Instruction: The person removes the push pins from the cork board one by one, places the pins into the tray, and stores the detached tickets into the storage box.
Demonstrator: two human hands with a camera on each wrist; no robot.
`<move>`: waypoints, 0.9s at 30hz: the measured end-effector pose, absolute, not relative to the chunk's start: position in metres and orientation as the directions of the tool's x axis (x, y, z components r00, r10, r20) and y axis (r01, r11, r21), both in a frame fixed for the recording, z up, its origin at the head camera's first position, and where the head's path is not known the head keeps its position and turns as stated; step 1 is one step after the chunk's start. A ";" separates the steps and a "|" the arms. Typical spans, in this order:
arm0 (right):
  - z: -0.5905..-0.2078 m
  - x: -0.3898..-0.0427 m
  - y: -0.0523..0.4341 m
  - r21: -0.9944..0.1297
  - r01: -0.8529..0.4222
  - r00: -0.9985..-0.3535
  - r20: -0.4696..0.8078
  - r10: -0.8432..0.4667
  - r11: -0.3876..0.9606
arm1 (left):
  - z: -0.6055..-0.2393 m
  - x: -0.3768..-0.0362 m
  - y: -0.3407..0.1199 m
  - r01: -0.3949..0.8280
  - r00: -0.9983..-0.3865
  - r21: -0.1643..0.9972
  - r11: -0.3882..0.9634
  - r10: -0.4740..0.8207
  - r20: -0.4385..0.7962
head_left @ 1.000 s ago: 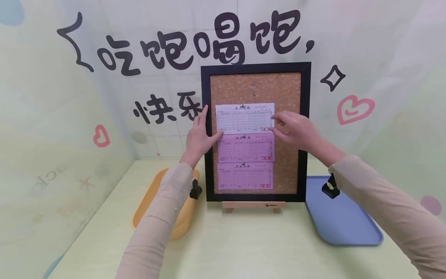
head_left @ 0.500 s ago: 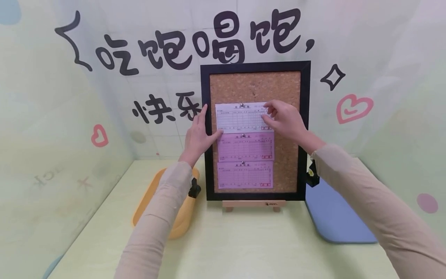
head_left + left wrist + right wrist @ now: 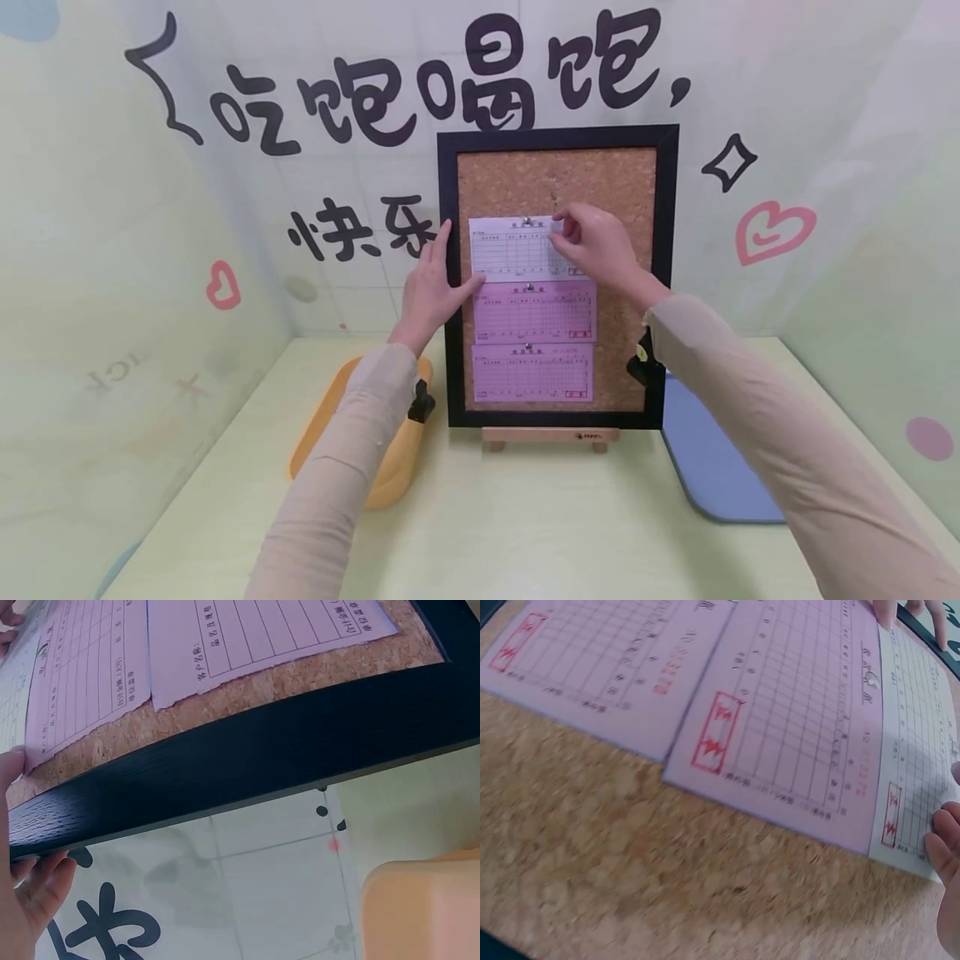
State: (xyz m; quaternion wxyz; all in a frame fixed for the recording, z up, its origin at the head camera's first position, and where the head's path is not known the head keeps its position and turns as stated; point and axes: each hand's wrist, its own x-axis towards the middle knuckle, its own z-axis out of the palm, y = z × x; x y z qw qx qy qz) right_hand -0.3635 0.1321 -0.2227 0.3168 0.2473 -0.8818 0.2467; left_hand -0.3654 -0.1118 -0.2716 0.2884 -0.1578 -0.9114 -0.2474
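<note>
An orange tray (image 3: pixel 390 479) lies on the bench (image 3: pixel 510 533) below and left of the left hand (image 3: pixel 429 292). That hand rests on the black frame (image 3: pixel 448 333) of the cork board (image 3: pixel 555 187): its fingers (image 3: pixel 435 250) lie straight along the frame's left edge, and the thumb presses the lower left corner of the white form (image 3: pixel 513 247), gripping nothing. Just right of the thumb, the white form sits against the cork, with a metal pin (image 3: pixel 527 222) at its top edge. Below it hang two pink forms (image 3: pixel 534 312), one above the other, each with its own pin. The right hand (image 3: pixel 596 246) covers the white form's right end, its fingers (image 3: pixel 562 232) curled and pinched together near the top edge; whether they hold anything I cannot tell. Under the board stands a small wooden easel (image 3: pixel 550 436), and a blue tray (image 3: pixel 712 467) lies below the right forearm.
</note>
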 end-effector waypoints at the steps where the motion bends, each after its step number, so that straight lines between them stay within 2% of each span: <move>1: -0.222 -0.365 0.130 -0.275 -0.589 -0.678 0.680 -0.279 0.760 | -0.272 -0.365 -0.112 0.430 -0.786 0.362 0.827 0.145 0.601; 16: -0.206 -0.369 0.106 -0.248 -0.556 -0.707 0.643 -0.294 0.794 | -0.268 -0.360 -0.115 0.435 -0.802 0.371 0.820 0.166 0.574; 27: -0.210 -0.368 0.097 -0.281 -0.525 -0.702 0.677 -0.222 0.803 | -0.269 -0.357 -0.116 0.432 -0.800 0.362 0.826 0.166 0.577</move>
